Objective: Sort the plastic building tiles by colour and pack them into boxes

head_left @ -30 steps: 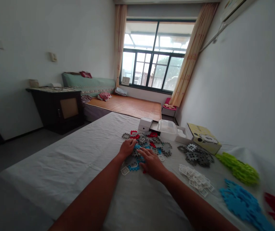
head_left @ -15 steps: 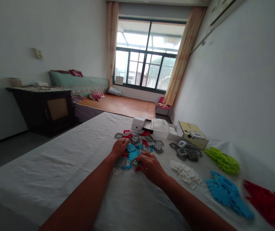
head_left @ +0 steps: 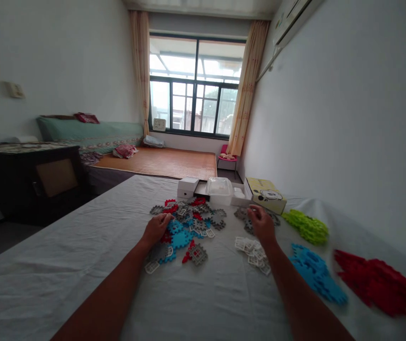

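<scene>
My left hand [head_left: 157, 228] rests at the left edge of a mixed pile of interlocking plastic building pieces, its fingers curled together beside a blue piece [head_left: 180, 238]. Whatever those fingers may hold is hidden. Over a pile of dark grey pieces [head_left: 241, 214] to the right is my right hand [head_left: 261, 224], fingers bent and pressed together; I cannot make out anything in them. A grey piece [head_left: 199, 255] with a white lattice centre lies by a red piece [head_left: 187, 252] at the mixed pile's near side. White window-like pieces [head_left: 249, 248] lie just nearer than my right hand.
Further right are piles of lime green pieces [head_left: 305, 227], blue pieces [head_left: 316, 272] and red pieces [head_left: 376, 282]. Behind the mixed pile stand a white box [head_left: 187, 187], a clear plastic tub [head_left: 219, 189] and a yellow box [head_left: 267, 195]. A pale cloth [head_left: 92, 255] covers the table.
My right hand has moved right, from the mixed pile to the dark grey pile. My left hand stays at the mixed pile's left edge. The whole view has shifted, with things appearing further left.
</scene>
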{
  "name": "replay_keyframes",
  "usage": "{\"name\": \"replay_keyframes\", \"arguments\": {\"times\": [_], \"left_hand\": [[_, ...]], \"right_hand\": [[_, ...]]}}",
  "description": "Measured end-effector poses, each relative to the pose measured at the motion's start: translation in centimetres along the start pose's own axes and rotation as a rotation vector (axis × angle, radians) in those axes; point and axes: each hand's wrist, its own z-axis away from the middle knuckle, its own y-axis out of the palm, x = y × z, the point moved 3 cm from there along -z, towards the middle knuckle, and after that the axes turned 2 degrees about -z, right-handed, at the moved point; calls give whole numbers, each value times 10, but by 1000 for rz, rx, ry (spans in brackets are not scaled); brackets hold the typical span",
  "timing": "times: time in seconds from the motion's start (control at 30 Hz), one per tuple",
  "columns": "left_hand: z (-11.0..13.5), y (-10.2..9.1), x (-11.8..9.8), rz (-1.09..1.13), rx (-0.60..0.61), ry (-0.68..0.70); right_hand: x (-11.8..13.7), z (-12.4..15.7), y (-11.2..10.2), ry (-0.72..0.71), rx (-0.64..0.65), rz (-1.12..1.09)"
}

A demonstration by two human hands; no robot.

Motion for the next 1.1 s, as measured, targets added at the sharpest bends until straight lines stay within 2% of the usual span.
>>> {"name": "replay_keyframes", "arguments": {"times": [0.1,0.2,0.27,0.33,0.37,0.43,0.6,0.67,0.7,0.8,0.9,1.0,1.1], "left_hand": [[0,-1,-2,-30,2,4],[1,-1,-4,-37,-6,20],[2,-1,-4,-40,-5,26],[3,0,-4,-53,3,20],[3,0,-5,-62,6,13],[4,0,-6,-78,10,4],[6,-1,-9,-76,6,27],[7,0,-10,-60,1,35],[7,0,-10,-57,0,37],[6,0,-8,-82,8,39],[4,0,-7,-109,30,39],[4,0,-7,-109,35,37],[5,0,-6,-113,33,37]], "right_hand": [[-53,-20,-32,118,-215,94],[-77,-24,-45,131,-240,123],[-75,-22,-46,119,-253,147],[-57,-18,-41,77,-273,178],[-43,-14,-34,42,-236,173],[-9,0,-13,-47,-35,110],[83,69,45,-312,661,-75],[105,94,55,-442,855,-60],[111,102,57,-484,897,-38],[115,108,58,-508,870,32],[107,102,60,-486,786,57],[93,87,59,-453,598,21],[69,60,48,-363,369,9]]}}
